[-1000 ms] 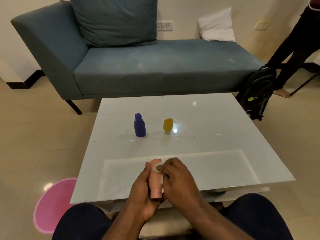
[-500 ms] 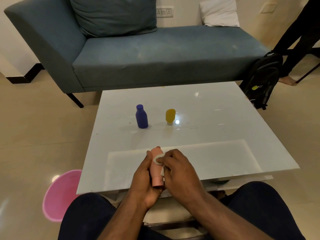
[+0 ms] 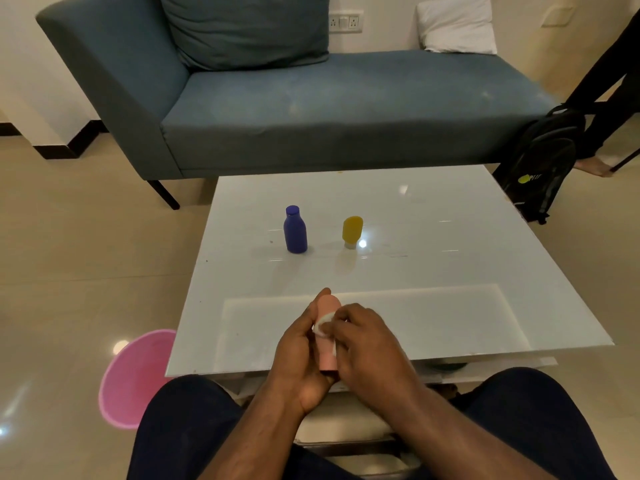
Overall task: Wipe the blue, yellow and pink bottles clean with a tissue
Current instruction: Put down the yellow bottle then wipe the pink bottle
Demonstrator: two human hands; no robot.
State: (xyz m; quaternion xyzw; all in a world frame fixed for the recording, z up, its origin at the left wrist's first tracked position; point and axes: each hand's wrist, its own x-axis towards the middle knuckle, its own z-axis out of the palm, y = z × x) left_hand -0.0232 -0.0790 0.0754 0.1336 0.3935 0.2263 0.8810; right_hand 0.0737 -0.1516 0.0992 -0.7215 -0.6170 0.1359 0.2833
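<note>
My left hand (image 3: 301,355) grips the pink bottle (image 3: 327,355) over the near edge of the white table (image 3: 433,289). The bottle points away from me. My right hand (image 3: 367,344) pinches a small white tissue (image 3: 323,326) and presses it against the bottle's side. The blue bottle (image 3: 295,230) stands upright at the table's middle left. To its right the yellow bottle (image 3: 352,232) stands on its cap.
A pink bin (image 3: 135,375) sits on the floor at my left. A blue sofa (image 3: 311,105) runs behind the table, with a black backpack (image 3: 540,161) leaning at its right end. Another person's legs (image 3: 609,98) are at the far right.
The tissue has slid a little down the pink bottle's side. Both hands stay together at the table's near edge. The camera has tilted slightly downward.
</note>
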